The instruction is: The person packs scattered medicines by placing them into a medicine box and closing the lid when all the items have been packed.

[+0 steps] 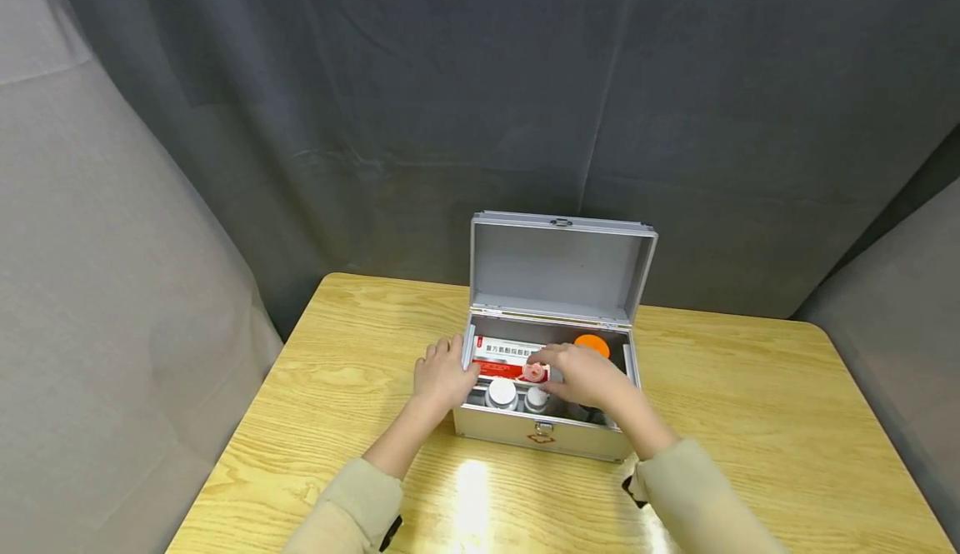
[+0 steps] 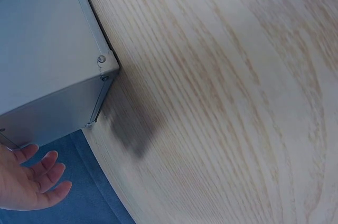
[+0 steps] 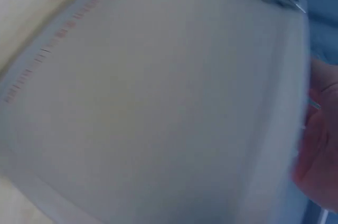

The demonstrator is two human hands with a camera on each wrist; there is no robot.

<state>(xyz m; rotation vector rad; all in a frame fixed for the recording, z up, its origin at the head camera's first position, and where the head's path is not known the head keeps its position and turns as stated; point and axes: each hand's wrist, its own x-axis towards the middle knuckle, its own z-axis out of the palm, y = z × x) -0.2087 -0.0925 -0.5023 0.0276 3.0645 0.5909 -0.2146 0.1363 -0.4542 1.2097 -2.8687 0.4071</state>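
A silver first-aid case (image 1: 525, 444) stands on the table with its lid (image 1: 555, 267) raised. Inside lies a red-and-white medicine carton (image 1: 498, 354), and in front of it are a white-capped bottle (image 1: 502, 393) and a smaller white bottle (image 1: 536, 400). My left hand (image 1: 442, 375) rests at the left rim, thumb at the edge and fingers loose along the outside; the left wrist view shows those fingers (image 2: 47, 176) apart. My right hand (image 1: 581, 375) reaches into the case over the carton's right end, index finger and thumb spread. Its other fingertips are hidden.
An orange round lid (image 1: 592, 344) shows at the back right inside the case. The wooden table (image 1: 360, 329) extends on both sides. Dark grey cloth (image 1: 412, 121) hangs behind it, with lighter cloth (image 1: 112, 287) at the left.
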